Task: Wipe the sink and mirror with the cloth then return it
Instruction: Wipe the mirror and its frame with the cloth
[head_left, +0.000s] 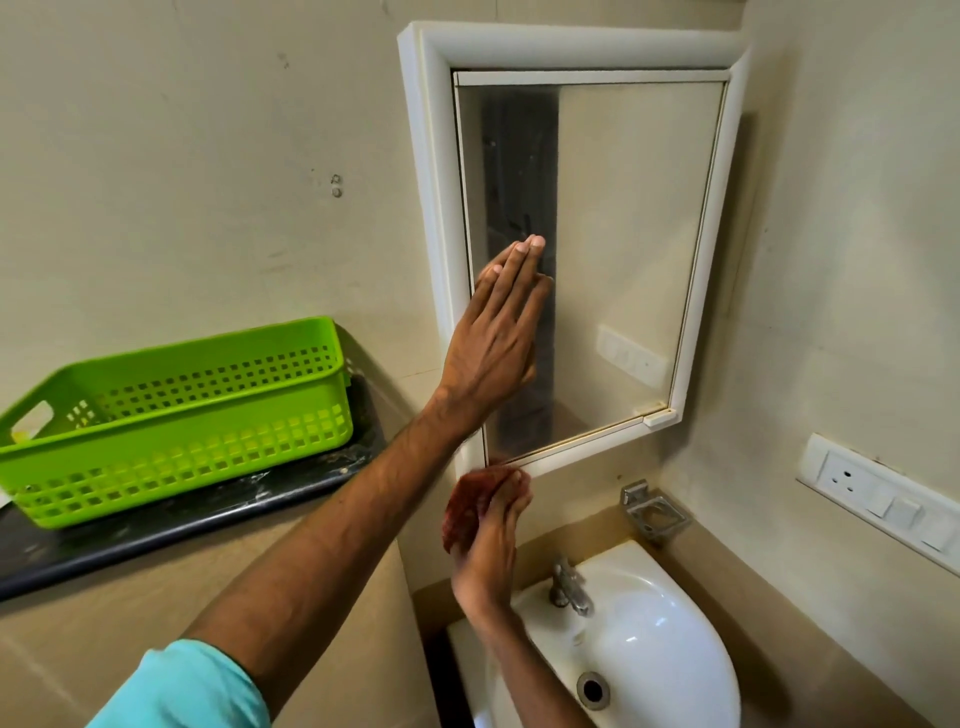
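1. Your left hand is flat, fingers straight and together, pressed on the left part of the mirror; it grips nothing.
2. Your right hand, below the left one, is closed around the reddish-brown cloth, touching the mirror frame's bottom edge.
3. Below and right of that hand is the white sink, its basin dry-looking, with a tap at its back.
4. Left of both hands, a green basket sits on a dark counter; its contents are hidden from here.
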